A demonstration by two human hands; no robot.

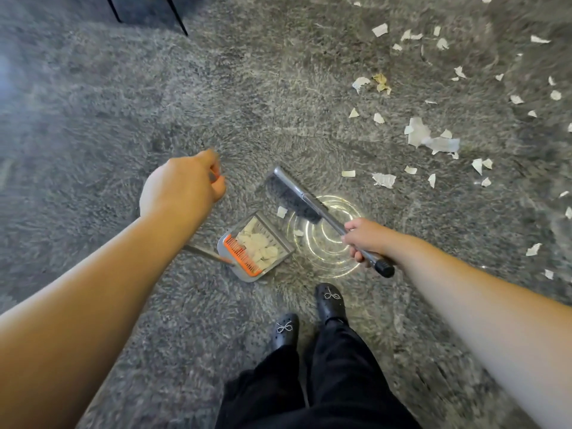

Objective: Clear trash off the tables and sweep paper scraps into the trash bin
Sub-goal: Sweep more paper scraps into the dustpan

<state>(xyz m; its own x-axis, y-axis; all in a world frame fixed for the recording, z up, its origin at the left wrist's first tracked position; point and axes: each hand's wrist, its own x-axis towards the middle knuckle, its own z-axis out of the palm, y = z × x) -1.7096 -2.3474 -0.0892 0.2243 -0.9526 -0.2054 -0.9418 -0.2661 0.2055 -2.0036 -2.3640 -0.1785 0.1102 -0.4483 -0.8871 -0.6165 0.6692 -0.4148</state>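
A grey dustpan (pixel 280 241) with an orange comb edge stands on the grey carpet, with several white paper scraps (pixel 258 244) inside it. My left hand (pixel 182 188) grips the top of the dustpan's long handle (pixel 204 253). My right hand (pixel 366 238) grips the grey broom handle (pixel 328 213) near its black end cap. The broom's dark bristle head (pixel 292 201) sits just right of the dustpan's mouth, beside two loose scraps (pixel 281 211). Many torn white scraps (pixel 433 139) lie scattered over the carpet to the upper right.
My two black shoes (pixel 329 300) stand just below the dustpan. Thin black furniture legs (pixel 178 13) rise at the top left. A bright ringed patch of light (pixel 328 246) lies on the carpet under the broom. Grey carpet (pixel 93 119) stretches to the left.
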